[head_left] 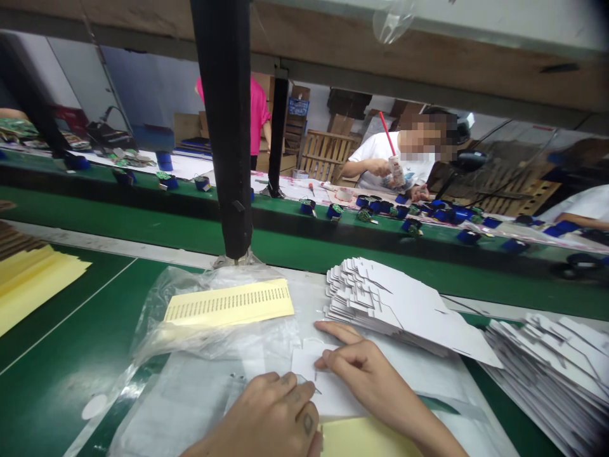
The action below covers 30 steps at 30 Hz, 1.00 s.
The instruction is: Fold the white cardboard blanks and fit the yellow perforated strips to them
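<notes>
A white cardboard piece [339,392] lies in front of me on clear plastic sheeting, with slits or fold lines showing near its middle. My left hand [269,409] is curled over its left edge; the fingertips and thumb are mostly hidden behind the knuckles. From the right, my right hand [364,367] pinches or presses the same piece with bent fingers, while another finger stretches toward the far side. Under both hands, at the bottom edge, shows a yellow sheet [368,438]. Just beyond my hands lies a yellow label sheet [231,303] with rows of small print.
Stacks of flat white cardboard [404,298] stand at the right. Yellow sheets [40,279] lie far left. A black post [228,139] rises behind the plastic bag [209,346]. Blue round parts ride a green conveyor [143,216]. A co-worker [380,158] holds a red-tipped bottle.
</notes>
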Available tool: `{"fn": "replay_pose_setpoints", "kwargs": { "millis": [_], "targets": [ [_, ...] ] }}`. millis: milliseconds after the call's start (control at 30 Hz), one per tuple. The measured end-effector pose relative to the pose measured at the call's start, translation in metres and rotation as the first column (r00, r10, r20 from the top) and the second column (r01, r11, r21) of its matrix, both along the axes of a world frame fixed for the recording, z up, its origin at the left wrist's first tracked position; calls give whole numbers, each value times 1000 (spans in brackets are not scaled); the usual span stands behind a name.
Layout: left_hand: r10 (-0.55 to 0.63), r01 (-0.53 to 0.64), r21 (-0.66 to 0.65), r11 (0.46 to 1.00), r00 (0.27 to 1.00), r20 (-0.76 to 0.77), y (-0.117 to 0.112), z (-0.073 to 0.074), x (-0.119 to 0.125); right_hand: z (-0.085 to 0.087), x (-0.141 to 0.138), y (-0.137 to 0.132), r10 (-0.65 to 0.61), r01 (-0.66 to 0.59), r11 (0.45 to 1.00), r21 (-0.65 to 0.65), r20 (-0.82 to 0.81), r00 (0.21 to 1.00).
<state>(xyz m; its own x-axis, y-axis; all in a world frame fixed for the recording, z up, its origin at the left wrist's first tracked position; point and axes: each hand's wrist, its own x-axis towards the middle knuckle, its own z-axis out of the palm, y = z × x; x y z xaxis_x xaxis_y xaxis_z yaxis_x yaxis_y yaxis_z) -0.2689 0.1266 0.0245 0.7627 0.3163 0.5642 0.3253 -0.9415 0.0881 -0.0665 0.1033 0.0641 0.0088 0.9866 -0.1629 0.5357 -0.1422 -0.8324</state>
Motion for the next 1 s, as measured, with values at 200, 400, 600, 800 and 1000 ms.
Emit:
{"fn": "replay_pose_setpoints", "kwargs": {
  "millis": [200,400,600,800,1000],
  "targets": [
    [-3,3,-2,1000,1000,-10,-1,0,0,-4,0,-1,-8,8,1000,0,22,1000],
    [-6,5,-6,1000,999,-35,0,-1,0,-7,0,-2,1,-6,999,51,100,995],
    [-3,2,-21,1000,999,-51,-1,-3,-2,-4,-1,-3,52,-72,994,88,206,977],
    [-4,1,-27,1000,996,-93,-1,-5,-3,-3,1,-3,81,-117,984,136,243,967],
    [-8,5,-34,999,995,-99,0,-4,-3,-5,1,-4,71,-111,983,148,250,966]
  ]
}}
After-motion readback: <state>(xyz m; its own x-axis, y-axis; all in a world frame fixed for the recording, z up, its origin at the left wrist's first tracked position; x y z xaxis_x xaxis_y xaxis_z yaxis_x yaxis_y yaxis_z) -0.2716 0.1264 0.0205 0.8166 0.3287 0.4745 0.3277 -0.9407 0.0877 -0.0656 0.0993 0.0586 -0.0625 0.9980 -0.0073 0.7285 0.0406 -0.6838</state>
